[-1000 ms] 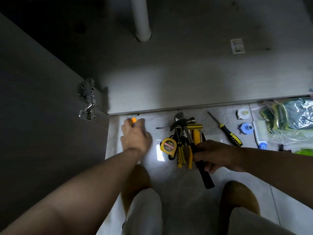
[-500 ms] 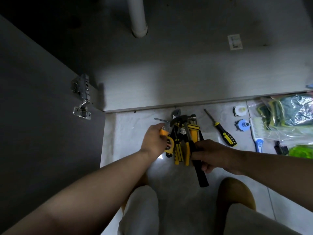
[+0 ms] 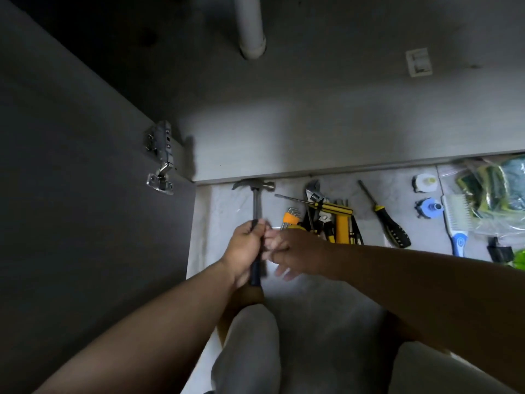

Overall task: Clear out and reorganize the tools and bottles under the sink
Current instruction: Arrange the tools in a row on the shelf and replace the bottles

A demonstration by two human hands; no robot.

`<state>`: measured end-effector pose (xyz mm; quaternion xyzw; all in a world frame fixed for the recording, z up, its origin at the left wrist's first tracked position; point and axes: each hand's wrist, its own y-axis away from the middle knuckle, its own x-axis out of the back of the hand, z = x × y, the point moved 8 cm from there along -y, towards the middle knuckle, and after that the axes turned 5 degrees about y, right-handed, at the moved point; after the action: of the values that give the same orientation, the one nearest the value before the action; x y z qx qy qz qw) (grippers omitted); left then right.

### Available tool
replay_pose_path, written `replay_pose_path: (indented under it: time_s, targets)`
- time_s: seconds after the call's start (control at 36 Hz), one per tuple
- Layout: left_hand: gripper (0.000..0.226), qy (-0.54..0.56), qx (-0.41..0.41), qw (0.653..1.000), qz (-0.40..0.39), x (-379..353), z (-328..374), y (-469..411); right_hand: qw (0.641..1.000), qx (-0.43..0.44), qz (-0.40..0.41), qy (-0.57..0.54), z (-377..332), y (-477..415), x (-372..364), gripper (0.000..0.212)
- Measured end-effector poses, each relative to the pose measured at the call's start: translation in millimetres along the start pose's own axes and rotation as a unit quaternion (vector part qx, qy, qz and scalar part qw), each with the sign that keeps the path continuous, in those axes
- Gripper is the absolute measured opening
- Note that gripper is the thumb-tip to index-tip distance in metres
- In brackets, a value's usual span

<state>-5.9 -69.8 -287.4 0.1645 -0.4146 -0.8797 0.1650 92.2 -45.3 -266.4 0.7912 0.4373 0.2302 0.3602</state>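
**Fingers.** Left hand (image 3: 245, 251): fingers (image 3: 257, 236) are wrapped round the black grip of the hammer (image 3: 257, 201) and hold it. Right hand (image 3: 298, 250): fingers (image 3: 284, 272) are loose and partly spread, with the tips at the grip, at 3 o'clock of the left hand. Motion blur hides whether they touch it.

**Hammer.** The shaft runs from the left hand toward 12 o'clock. The head stops just short of the cabinet's front edge (image 3: 355, 166). Whether the head rests on the floor cannot be told.

**Edges and room.**
- 9 o'clock of the shaft: a narrow strip of bare floor (image 3: 224, 211), bounded by the edge of the open door (image 3: 71, 209). The hinge (image 3: 160, 159) sits at 10 o'clock of the hammer head.
- 12 o'clock, past the front edge: the cabinet base (image 3: 312, 129), with a white pipe (image 3: 251, 29) at its back.
- 3 o'clock: hex keys (image 3: 292, 216) near the shaft, then a pile (image 3: 341, 220) of yellow-and-black tools. A wrench (image 3: 314, 190) at the top of the pile lies close to the front edge.
- Farther toward 3 o'clock: a screwdriver (image 3: 393, 227) lying apart from the pile, tip toward 11 o'clock. Beyond it are two round caps (image 3: 424, 183), a brush (image 3: 457, 220) and a plastic bag (image 3: 497, 194) at the frame edge.
- 6 o'clock: the person's knees (image 3: 247, 351), with floor between them.
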Motion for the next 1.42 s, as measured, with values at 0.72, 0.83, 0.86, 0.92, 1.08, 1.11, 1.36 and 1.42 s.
replay_pose_path:
  time_s: [0.72, 0.83, 0.86, 0.92, 1.08, 1.11, 1.36, 1.42]
  targets:
    - [0.044, -0.179, 0.055, 0.982, 0.005, 50.5, -8.2, -18.4, 0.944, -0.013, 0.098, 0.316, 76.9, 34.8, 89.6, 0.010]
    - [0.058, -0.229, 0.043, 0.972, 0.027, 55.0, -3.6, -13.4, 0.938, -0.018, 0.107, 0.330, 76.1, 40.5, 86.6, 0.024]
    - [0.056, -0.246, 0.034, 0.968, 0.043, 56.6, -4.3, -11.5, 0.934, -0.020, 0.111, 0.340, 74.7, 41.2, 85.7, 0.029]
    - [0.052, -0.290, 0.012, 0.954, 0.075, 59.8, -9.1, -10.0, 0.922, -0.030, 0.110, 0.370, 73.2, 38.5, 81.9, 0.036]
    - [0.046, -0.413, -0.068, 0.901, 0.119, 65.0, -17.6, -10.0, 0.891, -0.089, 0.179, 0.406, 64.8, 20.2, 72.8, 0.032]
    - [0.049, -0.430, -0.072, 0.892, 0.121, 65.2, -17.7, -10.6, 0.892, -0.099, 0.207, 0.390, 64.8, 18.7, 74.0, 0.032]
    - [0.053, -0.472, -0.066, 0.872, 0.113, 65.8, -19.3, -16.4, 0.878, -0.090, 0.316, 0.349, 72.9, 21.9, 79.3, 0.034]
    - [0.052, -0.479, -0.070, 0.867, 0.121, 66.4, -19.6, -17.2, 0.873, -0.063, 0.328, 0.355, 73.3, 28.1, 90.3, 0.039]
